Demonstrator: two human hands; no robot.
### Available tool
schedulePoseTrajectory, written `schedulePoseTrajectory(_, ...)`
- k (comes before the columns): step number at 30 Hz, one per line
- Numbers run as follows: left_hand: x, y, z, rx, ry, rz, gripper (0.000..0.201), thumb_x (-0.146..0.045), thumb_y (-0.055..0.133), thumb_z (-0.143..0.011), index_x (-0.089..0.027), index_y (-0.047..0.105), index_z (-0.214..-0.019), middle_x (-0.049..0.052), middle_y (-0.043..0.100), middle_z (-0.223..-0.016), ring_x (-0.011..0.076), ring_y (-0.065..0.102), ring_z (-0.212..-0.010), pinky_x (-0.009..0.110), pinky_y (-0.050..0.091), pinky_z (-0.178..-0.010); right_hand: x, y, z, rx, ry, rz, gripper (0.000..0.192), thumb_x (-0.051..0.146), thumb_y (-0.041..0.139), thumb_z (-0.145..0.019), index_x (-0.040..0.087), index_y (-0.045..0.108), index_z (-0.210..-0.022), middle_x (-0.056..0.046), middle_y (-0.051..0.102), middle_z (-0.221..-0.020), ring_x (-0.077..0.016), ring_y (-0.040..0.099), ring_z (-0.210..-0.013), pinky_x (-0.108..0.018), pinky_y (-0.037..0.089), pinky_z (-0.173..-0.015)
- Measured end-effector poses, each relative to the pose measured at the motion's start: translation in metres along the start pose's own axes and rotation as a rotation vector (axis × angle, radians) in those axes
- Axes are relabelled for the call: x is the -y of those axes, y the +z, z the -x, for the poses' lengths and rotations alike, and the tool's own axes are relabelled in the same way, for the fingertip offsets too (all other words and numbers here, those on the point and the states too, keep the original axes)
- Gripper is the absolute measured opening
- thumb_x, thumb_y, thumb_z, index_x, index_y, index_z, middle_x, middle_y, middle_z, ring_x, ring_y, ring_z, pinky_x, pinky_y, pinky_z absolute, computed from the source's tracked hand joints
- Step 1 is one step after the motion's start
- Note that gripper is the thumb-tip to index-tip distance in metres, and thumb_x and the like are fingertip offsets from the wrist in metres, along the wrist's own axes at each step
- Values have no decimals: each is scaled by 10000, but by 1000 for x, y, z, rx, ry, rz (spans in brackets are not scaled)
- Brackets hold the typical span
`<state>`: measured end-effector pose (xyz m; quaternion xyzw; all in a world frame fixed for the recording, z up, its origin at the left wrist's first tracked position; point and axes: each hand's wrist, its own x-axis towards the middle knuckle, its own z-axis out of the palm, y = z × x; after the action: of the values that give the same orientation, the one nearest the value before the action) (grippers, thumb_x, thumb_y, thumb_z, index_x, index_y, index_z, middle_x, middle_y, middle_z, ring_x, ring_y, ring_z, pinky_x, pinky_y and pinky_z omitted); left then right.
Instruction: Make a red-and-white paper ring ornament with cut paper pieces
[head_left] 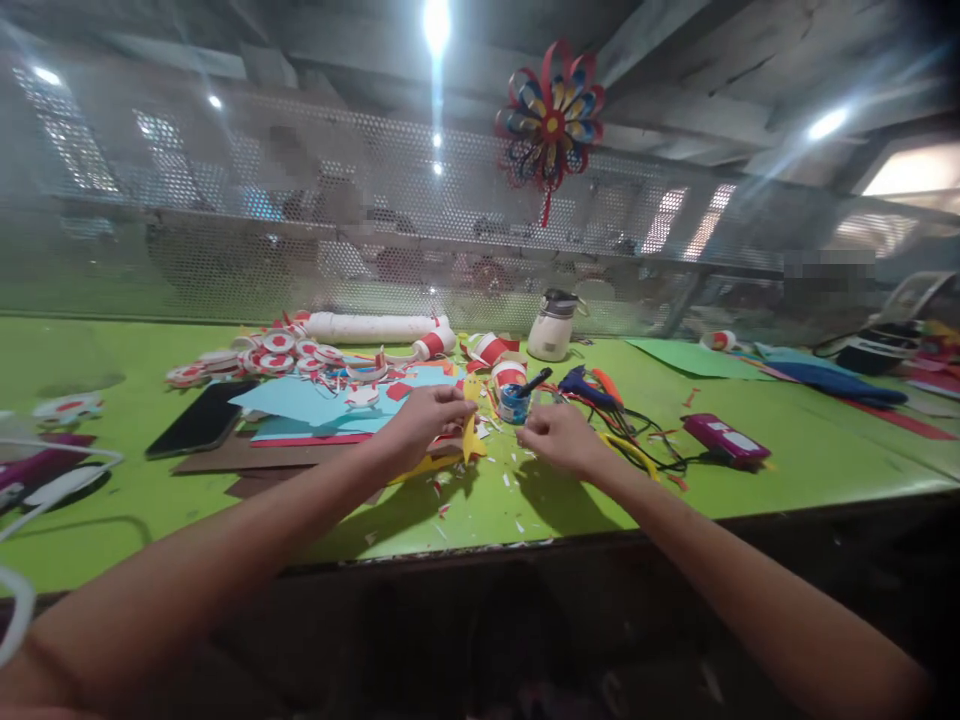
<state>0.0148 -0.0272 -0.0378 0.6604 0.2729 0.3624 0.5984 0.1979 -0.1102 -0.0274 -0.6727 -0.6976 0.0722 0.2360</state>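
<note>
1. On the green table (112,500), my left hand (427,418) pinches a yellow paper piece (471,432) between closed fingers.
2. My right hand (561,438) sits just beside it, fingers curled narrow over white scraps; whether it grips anything I cannot tell.
3. Behind both hands stands a small glue pot (514,402).
4. A black phone (201,420) lies well apart to the left, a blue sheet (315,402) between.
</note>
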Motion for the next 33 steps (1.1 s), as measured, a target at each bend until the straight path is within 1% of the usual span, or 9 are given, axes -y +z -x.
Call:
schedulePoseTrajectory(3, -2, -3, -4, -153, 265, -231, 159, -254, 641, -678, -164, 553, -579, -14, 525, -574, 111, 460, -564, 249, 386, -575, 6, 3, 19, 141, -179, 1, 115, 118, 596, -675, 143, 686, -742, -104, 652, -1054, -218, 611, -903, -327, 459, -814)
schedulePoseTrajectory(5, -4, -7, -7, -193, 340, -274, 95, -220, 660, -650, -170, 589, -611, -11, 559, -636, 117, 475, -634, 245, 390, -638, 14, -1, 28, 252, -328, -25, 475, 177, 643, -666, 188, 605, -1140, -110, 503, -1309, -233, 548, -1064, -342, 431, -881)
schedulePoseTrajectory(7, -5, -11, -13, -234, 372, -271, 65, -199, 658, -644, -175, 600, -629, -12, 567, -653, 119, 483, -655, 239, 392, -651, 21, -6, 31, 215, -324, -76, 452, 208, 611, -716, 175, 584, -1166, -119, 582, -1191, -200, 597, -927, -329, 457, -804)
schedulePoseTrajectory(9, -5, -17, -20, -286, 364, -249, 50, -197, 632, -666, -173, 594, -645, -12, 556, -624, 115, 479, -607, 239, 398, -605, 25, -10, 30, 87, -226, -146, 201, 234, 557, -770, 149, 669, -914, -72, 665, -812, -157, 590, -665, -291, 457, -638)
schedulePoseTrajectory(12, -1, -25, -34, -353, 307, -167, 70, -220, 590, -704, -162, 574, -667, -6, 559, -603, 104, 477, -512, 242, 401, -516, 25, -11, 29, -48, -157, -256, 227, 327, 553, -791, 165, 623, -649, 22, 493, -487, -114, 451, -462, -250, 352, -468)
schedulePoseTrajectory(17, 15, -37, -44, -358, 187, -8, 124, -223, 640, -662, -141, 552, -633, 17, 589, -592, 118, 547, -540, 239, 425, -514, 23, -18, 30, -57, -177, -362, 412, 447, 530, -809, 175, 551, -500, 43, 401, -427, -82, 340, -415, -238, 277, -429)
schedulePoseTrajectory(20, 25, -42, -40, -322, 120, 72, 172, -236, 687, -618, -131, 551, -621, 25, 591, -567, 127, 565, -538, 240, 424, -514, 25, -21, 21, 108, -207, -444, 193, 356, 616, -753, 168, 659, -761, 19, 538, -555, -90, 424, -469, -234, 338, -463)
schedulePoseTrajectory(23, 26, -50, -36, -313, 97, 143, 208, -252, 720, -580, -128, 561, -633, 35, 604, -591, 133, 576, -559, 237, 418, -520, 26, -12, -1, 206, -283, -432, 326, 234, 647, -710, 160, 643, -1027, -15, 607, -727, -97, 492, -563, -239, 394, -531)
schedulePoseTrajectory(33, 5, -80, -32, -417, 172, 274, 237, -239, 754, -556, -137, 566, -659, -16, 580, -619, 81, 540, -571, 194, 412, -548, 29, 35, -71, 85, -96, -751, 257, 366, 597, -773, 121, 645, -713, -25, 604, -566, -98, 544, -488, -237, 460, -502)
